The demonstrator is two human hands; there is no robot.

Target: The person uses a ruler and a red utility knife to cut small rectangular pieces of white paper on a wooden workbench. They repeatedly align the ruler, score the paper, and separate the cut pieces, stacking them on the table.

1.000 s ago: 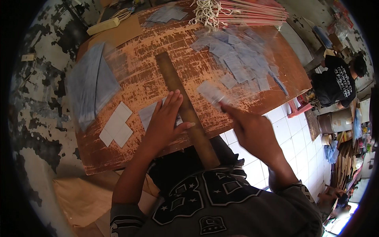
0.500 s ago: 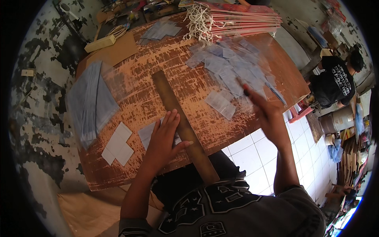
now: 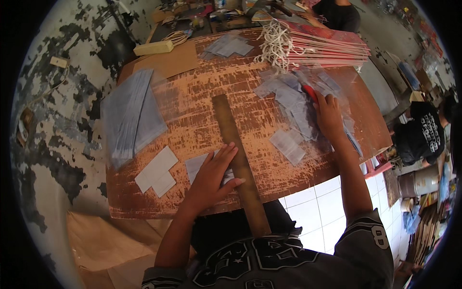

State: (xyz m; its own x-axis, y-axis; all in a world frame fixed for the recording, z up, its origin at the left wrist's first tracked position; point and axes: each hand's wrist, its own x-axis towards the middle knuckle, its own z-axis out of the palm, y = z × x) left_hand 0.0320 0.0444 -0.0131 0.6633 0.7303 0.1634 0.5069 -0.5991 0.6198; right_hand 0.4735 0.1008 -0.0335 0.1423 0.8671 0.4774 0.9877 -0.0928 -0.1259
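My left hand lies flat, fingers stretched, on a small clear plastic piece, its fingertips and thumb touching the long brown ruler. That ruler runs slantwise from mid-table past the near edge, close to my body. Farther right, my right hand is closed round a slim red utility knife; its blade is too small to make out. Beneath and around that hand spreads a loose heap of cut plastic pieces. A separate plastic piece rests between the ruler and my right forearm.
White rectangular cards lie left of my left hand. Behind them is a stack of larger plastic sheets. A bundle of red bags with white cords sits at the far right. Another person is beyond it; a second person is at the right.
My right hand has moved farther away over the plastic heap with the knife. My left hand stays on the plastic piece and ruler. The view has shifted, and a person now shows beyond the table.
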